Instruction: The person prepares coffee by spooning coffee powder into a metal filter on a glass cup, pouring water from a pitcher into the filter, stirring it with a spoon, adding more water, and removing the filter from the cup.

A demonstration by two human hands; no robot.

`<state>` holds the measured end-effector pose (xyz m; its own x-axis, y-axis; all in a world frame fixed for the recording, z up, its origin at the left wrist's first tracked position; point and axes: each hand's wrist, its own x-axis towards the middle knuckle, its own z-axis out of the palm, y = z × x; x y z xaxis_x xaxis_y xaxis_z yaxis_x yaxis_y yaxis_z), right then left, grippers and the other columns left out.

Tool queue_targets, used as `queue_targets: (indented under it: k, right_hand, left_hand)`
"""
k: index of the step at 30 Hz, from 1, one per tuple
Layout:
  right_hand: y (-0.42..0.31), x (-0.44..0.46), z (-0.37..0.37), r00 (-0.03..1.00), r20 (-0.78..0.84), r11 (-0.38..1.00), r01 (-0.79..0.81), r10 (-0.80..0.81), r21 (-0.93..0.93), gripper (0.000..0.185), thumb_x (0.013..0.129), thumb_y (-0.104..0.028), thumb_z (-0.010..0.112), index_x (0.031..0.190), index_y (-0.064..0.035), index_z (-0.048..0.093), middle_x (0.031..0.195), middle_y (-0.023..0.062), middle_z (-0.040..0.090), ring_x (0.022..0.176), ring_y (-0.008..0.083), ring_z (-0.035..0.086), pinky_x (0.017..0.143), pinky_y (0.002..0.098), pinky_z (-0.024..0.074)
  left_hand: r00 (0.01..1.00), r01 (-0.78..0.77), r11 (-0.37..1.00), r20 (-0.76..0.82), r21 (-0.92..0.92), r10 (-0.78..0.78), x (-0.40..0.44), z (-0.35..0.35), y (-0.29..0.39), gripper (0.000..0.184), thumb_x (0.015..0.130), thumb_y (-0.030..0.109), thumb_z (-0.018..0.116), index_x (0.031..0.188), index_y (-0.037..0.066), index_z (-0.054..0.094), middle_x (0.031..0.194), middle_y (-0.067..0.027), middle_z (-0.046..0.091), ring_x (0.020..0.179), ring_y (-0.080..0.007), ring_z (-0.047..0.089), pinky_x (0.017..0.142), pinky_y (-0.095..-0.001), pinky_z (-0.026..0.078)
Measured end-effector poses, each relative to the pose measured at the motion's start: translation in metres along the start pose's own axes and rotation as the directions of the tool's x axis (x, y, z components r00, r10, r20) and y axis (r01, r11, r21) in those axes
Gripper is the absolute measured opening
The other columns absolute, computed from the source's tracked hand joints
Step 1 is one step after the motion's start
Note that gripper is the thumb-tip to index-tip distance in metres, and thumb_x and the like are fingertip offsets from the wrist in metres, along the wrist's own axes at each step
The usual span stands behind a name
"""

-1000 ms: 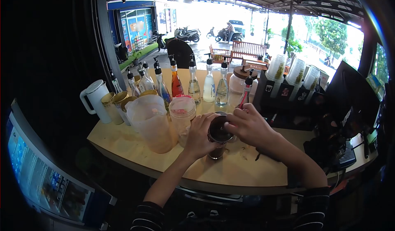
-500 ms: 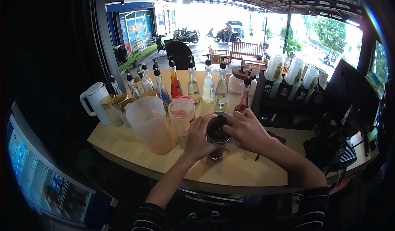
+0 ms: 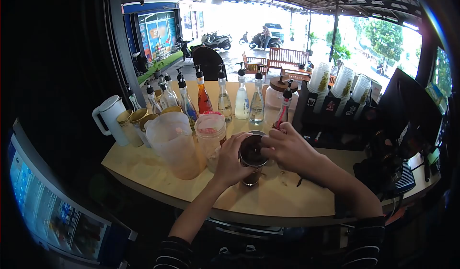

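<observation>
My left hand is wrapped round the left side of a clear glass of dark brown liquid, which stands on the counter. Over the right part of its rim, my right hand is closed in a pinch; whatever is between the fingers is hidden. A small pale spot shows inside the glass near those fingertips. Left of the glass stand a clear jar with pinkish-red on its lid and a large frosted pitcher. Just behind my right hand is a pump bottle with red contents.
Several pump bottles line the back of the wooden counter. A white jug and tan cups stand left. Stacked plastic cups in a black holder and a dark monitor stand right.
My right hand has shifted slightly at the glass rim, its fingers still pinched. My left hand keeps its hold on the glass.
</observation>
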<state>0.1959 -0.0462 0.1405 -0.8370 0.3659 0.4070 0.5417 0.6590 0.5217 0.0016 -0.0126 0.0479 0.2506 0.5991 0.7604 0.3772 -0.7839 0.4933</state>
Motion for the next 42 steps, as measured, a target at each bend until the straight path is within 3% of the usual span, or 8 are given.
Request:
queue_targets:
  k: [3, 5, 13, 18, 25, 27, 40, 42]
  right_hand:
    - [0.001, 0.003, -0.005, 0.994, 0.104, 0.999, 0.006, -0.010, 0.034, 0.006, 0.073, -0.017, 0.064, 0.078, -0.0139, 0.065, 0.093, -0.0017, 0.057, 0.096, 0.0129, 0.054, 0.085, 0.0333, 0.0400]
    - [0.005, 0.003, -0.003, 0.999, 0.015, 0.999, -0.042, 0.042, -0.007, 0.007, 0.073, -0.018, 0.064, 0.078, -0.0137, 0.065, 0.094, -0.0016, 0.057, 0.096, 0.0130, 0.054, 0.083, 0.0322, 0.0398]
    - [-0.001, 0.001, 0.003, 1.000, 0.016, 1.000, -0.012, 0.012, 0.000, 0.005, 0.074, -0.017, 0.063, 0.076, -0.0124, 0.064, 0.093, -0.0009, 0.057, 0.095, 0.0135, 0.055, 0.083, 0.0327, 0.0401]
    - [0.004, 0.002, 0.007, 0.997, 0.048, 0.996, 0.056, -0.053, -0.063, 0.005, 0.075, -0.016, 0.062, 0.073, -0.0121, 0.063, 0.092, 0.0003, 0.057, 0.095, 0.0140, 0.055, 0.088, 0.0334, 0.0402]
    - [0.001, 0.004, 0.013, 0.988, 0.092, 0.991, 0.127, -0.123, -0.039, 0.006, 0.075, -0.017, 0.062, 0.075, -0.0115, 0.064, 0.095, 0.0002, 0.059, 0.097, 0.0146, 0.055, 0.089, 0.0356, 0.0407]
    - [0.007, 0.007, 0.010, 0.999, -0.029, 1.000, 0.019, -0.020, -0.017, 0.005, 0.072, -0.015, 0.063, 0.077, -0.0142, 0.061, 0.089, -0.0011, 0.055, 0.093, 0.0143, 0.054, 0.087, 0.0360, 0.0391]
    - [-0.002, 0.004, 0.003, 0.997, 0.075, 1.000, 0.017, -0.015, -0.021, 0.009, 0.071, -0.018, 0.066, 0.079, -0.0143, 0.065, 0.090, -0.0016, 0.056, 0.093, 0.0131, 0.055, 0.084, 0.0341, 0.0396]
    - [0.000, 0.004, 0.007, 0.996, -0.078, 0.997, -0.056, 0.053, -0.046, 0.009, 0.071, -0.018, 0.066, 0.079, -0.0143, 0.065, 0.090, -0.0014, 0.056, 0.092, 0.0132, 0.055, 0.083, 0.0339, 0.0391]
  left_hand:
    - [1.000, 0.009, 1.000, -0.003, -0.006, -0.009, -0.002, 0.002, 0.000, 0.075, 0.057, 0.023, 0.084, 0.122, 0.007, 0.050, 0.117, -0.0123, 0.057, 0.111, -0.0330, 0.055, 0.096, -0.0431, 0.042]
    - [1.000, 0.023, 1.000, 0.006, -0.012, -0.023, -0.001, 0.002, 0.000, 0.076, 0.057, 0.023, 0.084, 0.122, 0.008, 0.050, 0.118, -0.0120, 0.056, 0.111, -0.0329, 0.054, 0.096, -0.0432, 0.041]
    - [0.999, 0.002, 0.996, 0.046, 0.091, -0.006, 0.001, 0.001, 0.000, 0.078, 0.057, 0.028, 0.083, 0.124, 0.011, 0.048, 0.121, -0.0092, 0.055, 0.113, -0.0295, 0.053, 0.102, -0.0473, 0.034]
    - [0.967, -0.155, 0.965, 0.231, 0.210, 0.105, 0.006, -0.004, -0.006, 0.081, 0.058, 0.031, 0.082, 0.127, 0.014, 0.045, 0.125, -0.0041, 0.052, 0.120, -0.0228, 0.051, 0.108, -0.0533, 0.026]
    - [0.961, -0.180, 0.954, 0.248, 0.238, 0.120, 0.010, -0.005, -0.006, 0.081, 0.058, 0.031, 0.083, 0.128, 0.014, 0.044, 0.127, -0.0045, 0.051, 0.120, -0.0238, 0.051, 0.109, -0.0530, 0.024]
    - [0.973, -0.133, 0.969, 0.213, 0.210, 0.087, 0.011, -0.007, -0.005, 0.082, 0.058, 0.032, 0.083, 0.128, 0.014, 0.044, 0.126, -0.0048, 0.051, 0.120, -0.0243, 0.051, 0.110, -0.0529, 0.024]
    - [0.989, 0.004, 0.991, 0.144, 0.132, -0.023, 0.012, -0.012, -0.002, 0.081, 0.055, 0.036, 0.086, 0.122, 0.012, 0.050, 0.110, -0.0076, 0.063, 0.106, -0.0252, 0.059, 0.106, -0.0453, 0.030]
    - [0.991, 0.101, 0.993, 0.076, 0.059, -0.106, 0.010, -0.009, 0.000, 0.080, 0.054, 0.038, 0.086, 0.120, 0.009, 0.051, 0.107, -0.0082, 0.064, 0.103, -0.0255, 0.060, 0.105, -0.0437, 0.031]
